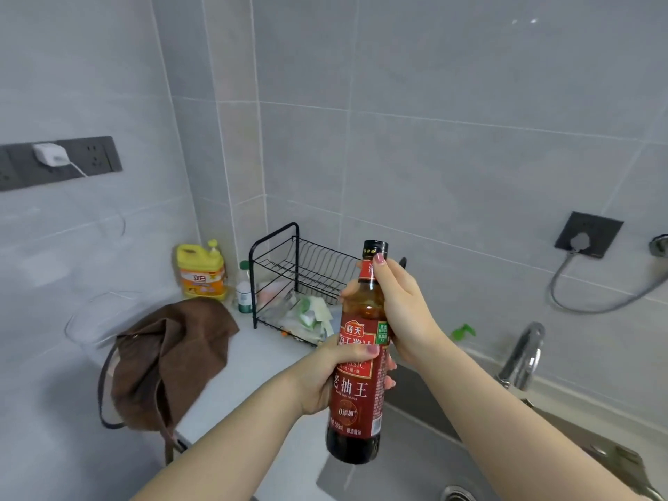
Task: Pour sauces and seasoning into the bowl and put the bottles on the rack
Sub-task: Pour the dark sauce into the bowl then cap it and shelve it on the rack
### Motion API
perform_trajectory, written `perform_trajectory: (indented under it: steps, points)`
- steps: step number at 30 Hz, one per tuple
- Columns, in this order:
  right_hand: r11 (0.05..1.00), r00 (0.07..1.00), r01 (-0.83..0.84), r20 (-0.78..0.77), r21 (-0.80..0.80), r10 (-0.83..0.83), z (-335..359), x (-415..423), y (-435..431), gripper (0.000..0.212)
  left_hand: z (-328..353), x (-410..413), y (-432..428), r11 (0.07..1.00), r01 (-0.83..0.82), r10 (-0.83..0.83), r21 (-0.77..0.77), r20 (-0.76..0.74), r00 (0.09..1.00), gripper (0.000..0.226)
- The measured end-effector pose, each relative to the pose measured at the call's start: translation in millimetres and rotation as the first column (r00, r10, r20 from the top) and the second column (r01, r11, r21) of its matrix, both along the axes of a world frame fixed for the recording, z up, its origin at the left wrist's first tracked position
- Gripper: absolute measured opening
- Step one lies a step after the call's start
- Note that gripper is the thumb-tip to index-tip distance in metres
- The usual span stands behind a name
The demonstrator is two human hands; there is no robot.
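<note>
A dark soy sauce bottle (pixel 356 399) with a red label and black cap is held upright in front of me, above the sink's edge. My left hand (pixel 327 377) grips its body around the label. My right hand (pixel 401 305) wraps the neck just below the cap, thumb pointing up. Behind the bottle a black two-tier wire rack (pixel 289 269) stands on the counter against the wall; its upper tier is bare and plastic bags lie on the lower tier. A clear glass bowl (pixel 105 316) sits at the left on the counter.
A brown bag (pixel 170 359) lies on the counter beside the bowl. A yellow detergent jug (pixel 200 271) and a small white bottle (pixel 244 291) stand left of the rack. A steel sink (pixel 415 468) with a faucet (pixel 522 356) is at lower right. Wall sockets with cables.
</note>
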State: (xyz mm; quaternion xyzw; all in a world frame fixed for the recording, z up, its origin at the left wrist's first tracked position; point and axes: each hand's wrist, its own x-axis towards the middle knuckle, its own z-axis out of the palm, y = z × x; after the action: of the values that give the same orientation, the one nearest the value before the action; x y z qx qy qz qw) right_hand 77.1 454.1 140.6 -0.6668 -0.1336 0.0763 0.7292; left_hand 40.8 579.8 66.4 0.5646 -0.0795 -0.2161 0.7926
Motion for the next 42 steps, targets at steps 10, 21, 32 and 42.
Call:
perform_trajectory:
  steps: [10, 21, 32, 42]
  points:
    - [0.988, 0.988, -0.153, -0.037, 0.01, 0.153, -18.2, 88.3, 74.6, 0.044, -8.1, 62.2, 68.6, 0.988, -0.141, 0.145, 0.058, -0.068, 0.987, 0.056]
    - [0.986, 0.984, -0.156, -0.076, 0.056, 0.16, -13.4, 190.9, 145.0, 0.046, -0.8, 161.1, 141.3, 0.962, -0.266, 0.269, 0.062, -0.05, 0.962, 0.054]
    - [0.996, 0.997, 0.082, -0.002, -0.048, -0.082, -11.0, 288.2, 192.9, 0.035, -5.5, 291.2, 204.9, 0.976, -0.143, 0.146, 0.162, -0.01, 0.989, 0.054]
    - [0.933, 0.945, 0.321, 0.119, -0.161, -0.305, -17.8, 365.1, 210.1, 0.033, -19.2, 402.1, 228.2, 0.954, -0.102, 0.076, 0.281, 0.102, 0.992, 0.061]
